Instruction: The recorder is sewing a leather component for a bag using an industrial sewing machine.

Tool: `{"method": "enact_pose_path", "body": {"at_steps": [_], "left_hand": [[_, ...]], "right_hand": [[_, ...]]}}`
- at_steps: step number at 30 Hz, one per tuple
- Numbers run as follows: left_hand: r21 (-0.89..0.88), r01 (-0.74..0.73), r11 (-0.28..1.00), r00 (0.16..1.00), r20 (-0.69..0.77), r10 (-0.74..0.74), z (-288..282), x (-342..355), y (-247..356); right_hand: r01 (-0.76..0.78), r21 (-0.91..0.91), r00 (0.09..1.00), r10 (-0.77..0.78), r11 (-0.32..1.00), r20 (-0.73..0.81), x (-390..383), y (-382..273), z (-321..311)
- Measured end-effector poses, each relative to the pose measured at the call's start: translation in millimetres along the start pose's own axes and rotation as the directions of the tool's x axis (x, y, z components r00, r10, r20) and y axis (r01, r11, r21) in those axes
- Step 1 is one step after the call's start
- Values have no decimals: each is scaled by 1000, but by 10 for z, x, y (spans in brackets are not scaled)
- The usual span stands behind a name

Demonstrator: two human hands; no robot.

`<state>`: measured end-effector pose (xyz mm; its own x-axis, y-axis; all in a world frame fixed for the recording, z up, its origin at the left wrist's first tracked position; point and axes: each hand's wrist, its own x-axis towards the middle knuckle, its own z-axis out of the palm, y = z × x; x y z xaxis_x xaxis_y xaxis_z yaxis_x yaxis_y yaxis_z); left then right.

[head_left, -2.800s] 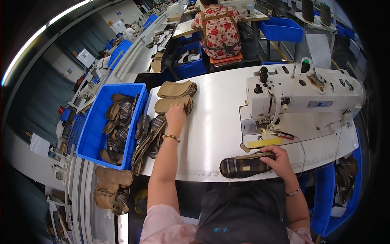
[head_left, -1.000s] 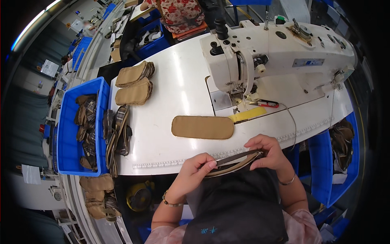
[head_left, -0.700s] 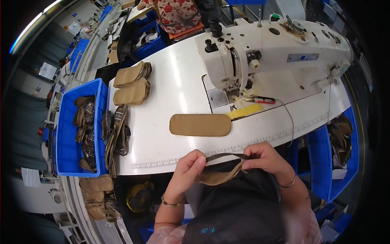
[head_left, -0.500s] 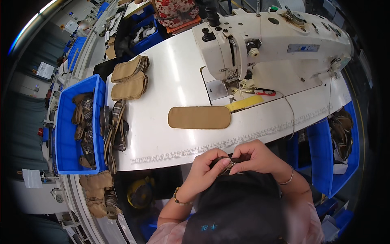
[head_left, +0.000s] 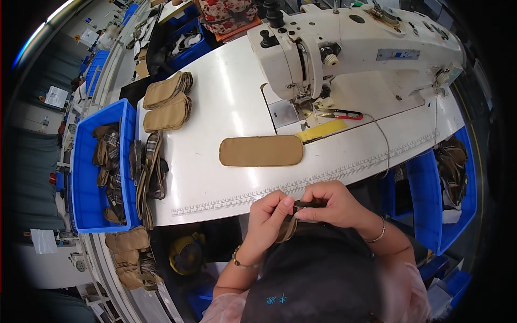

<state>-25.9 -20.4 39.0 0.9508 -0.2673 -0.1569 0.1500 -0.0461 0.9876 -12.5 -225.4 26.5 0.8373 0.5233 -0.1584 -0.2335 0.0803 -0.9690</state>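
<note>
My left hand [head_left: 267,218] and my right hand [head_left: 333,206] are close together over my lap, at the table's front edge. Their fingertips pinch a folded brown fabric piece [head_left: 286,230], dark along its upper edge, and its lower part hangs under my left fingers. My fingers hide most of it. Beyond my hands, a tan fabric panel [head_left: 262,151] with rounded ends lies flat on the white table [head_left: 215,113].
A white sewing machine [head_left: 371,54] fills the back right, with red-handled thread snips [head_left: 344,114] beside its needle area. Two stacks of tan panels [head_left: 166,115] lie at the left. Blue bins [head_left: 78,177] with fabric pieces flank the table. A ruler strip [head_left: 307,181] runs along its front.
My left thumb and fingers have shifted slightly left along the fabric piece, which now hangs lower beneath them. My right hand has turned a little. The view has tilted slightly.
</note>
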Motion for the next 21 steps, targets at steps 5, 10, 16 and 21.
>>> {"method": "enact_pose_path", "body": {"at_steps": [5,10,16,21], "left_hand": [[-344,234,910,972,90,-216,-142,-7,-43],[-245,126,961,991,-9,-132,-54,21,-57],[150,-183,972,979,-59,193,56,-83,-191],[67,-54,996,997,-42,57,9,-234,-330]], "right_hand": [[30,3,997,-30,1000,72,-13,-29,-70],[-83,290,991,49,954,124,-35,25,-106],[-73,262,995,51,962,90,-43,138,-68],[67,-52,993,-61,996,101,-55,192,-36]]}}
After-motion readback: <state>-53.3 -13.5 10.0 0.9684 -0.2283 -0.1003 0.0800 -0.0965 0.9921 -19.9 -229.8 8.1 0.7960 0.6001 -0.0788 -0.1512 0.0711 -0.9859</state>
